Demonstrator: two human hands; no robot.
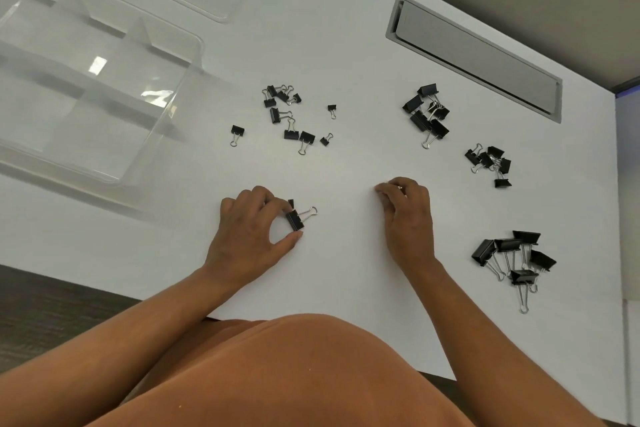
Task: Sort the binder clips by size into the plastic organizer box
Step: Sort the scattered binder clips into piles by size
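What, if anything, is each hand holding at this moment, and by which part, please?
The left hand pinches a black binder clip by its black body, wire handles free. The right hand has curled fingers; whether it holds anything cannot be told.

We see a white worktop (pixel 346 55) with a grey hatch (pixel 474 55) set flush into its far side. On it at the far left stands the clear plastic organizer box (pixel 180 94), with its clear lid (pixel 221 15) lying flat beyond it. Black binder clips lie on the surface in groups: mixed scattered clips (pixel 282 114) near the box, a medium heap (pixel 426 113), a smaller cluster (pixel 490 163), and large clips (pixel 512 255) at the near right.
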